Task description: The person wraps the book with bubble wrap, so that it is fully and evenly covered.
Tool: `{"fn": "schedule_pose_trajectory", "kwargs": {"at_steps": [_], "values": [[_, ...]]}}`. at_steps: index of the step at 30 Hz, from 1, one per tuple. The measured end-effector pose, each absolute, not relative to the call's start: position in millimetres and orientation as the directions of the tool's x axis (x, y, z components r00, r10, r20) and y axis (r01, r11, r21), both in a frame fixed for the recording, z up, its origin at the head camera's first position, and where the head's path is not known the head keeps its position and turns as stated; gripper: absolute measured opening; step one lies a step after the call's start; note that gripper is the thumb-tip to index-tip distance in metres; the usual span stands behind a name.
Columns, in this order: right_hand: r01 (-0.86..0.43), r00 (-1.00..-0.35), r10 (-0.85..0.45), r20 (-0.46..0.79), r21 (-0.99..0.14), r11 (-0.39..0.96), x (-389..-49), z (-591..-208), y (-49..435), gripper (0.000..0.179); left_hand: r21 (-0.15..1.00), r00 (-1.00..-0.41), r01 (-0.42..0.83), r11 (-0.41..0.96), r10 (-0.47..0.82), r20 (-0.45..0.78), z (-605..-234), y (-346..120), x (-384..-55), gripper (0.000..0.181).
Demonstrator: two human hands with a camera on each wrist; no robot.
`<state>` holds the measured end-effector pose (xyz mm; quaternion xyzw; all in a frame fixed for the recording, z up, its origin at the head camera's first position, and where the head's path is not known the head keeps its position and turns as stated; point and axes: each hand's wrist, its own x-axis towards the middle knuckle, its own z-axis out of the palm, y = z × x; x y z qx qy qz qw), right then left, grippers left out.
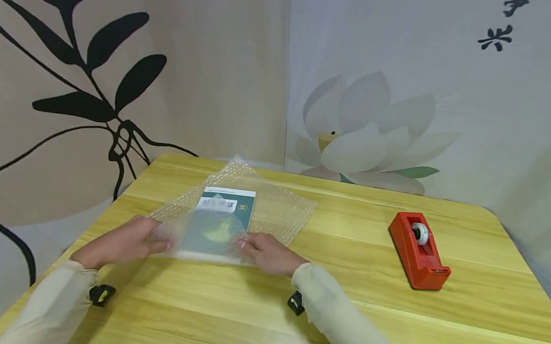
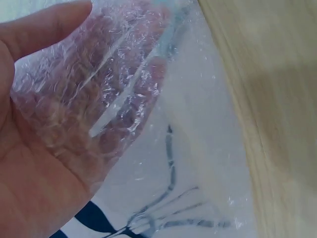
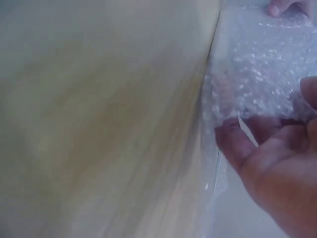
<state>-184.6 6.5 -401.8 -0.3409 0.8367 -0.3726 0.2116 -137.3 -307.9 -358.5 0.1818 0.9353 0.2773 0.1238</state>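
A teal book point(image 1: 246, 206) with a white title strip lies on a sheet of bubble wrap point(image 1: 282, 207) on the table. A clear flap of the wrap covers the book's lower part, its pointed tip near the title. My left hand point(image 1: 141, 240) holds the wrap at the book's left, thumb on the near side. In the left wrist view its fingers point(image 2: 143, 94) show through the plastic. At the book's lower right corner, my right hand point(image 1: 266, 252) pinches the wrap's edge. The right wrist view has the fingertips point(image 3: 233, 136) under that edge and the thumb above.
A red tape dispenser point(image 1: 417, 253) with a roll of clear tape point(image 1: 420, 233) stands on the right of the wooden table point(image 1: 342, 317). Behind the table hangs a pale curtain point(image 1: 225, 71) with printed leaves and a lotus. The table's left edge runs close to my left forearm.
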Motion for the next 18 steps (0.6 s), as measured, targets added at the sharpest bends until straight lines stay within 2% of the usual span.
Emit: {"fn": "schedule_pose_trajectory", "kwargs": {"at_steps": [8,12,18], "values": [[-0.355,-0.700,-0.701,-0.133,-0.788,0.504,-193.3,-404.2,9.1,0.038,0.553,-0.932,0.248,0.795,0.352,-0.089,-367.6,-304.4,-156.4,0.012],[-0.331,-0.709,-0.690,-0.143,-0.797,0.505,-193.8,-405.4,9.6,0.040,0.555,-0.942,0.195,0.809,0.312,-0.122,-370.0,-303.0,-159.8,0.016],[-0.329,-0.726,-0.680,-0.101,-0.818,0.472,-193.0,-403.6,9.7,0.033,0.552,-0.953,0.161,0.818,0.275,-0.130,-373.6,-300.3,-166.2,0.009]]}}
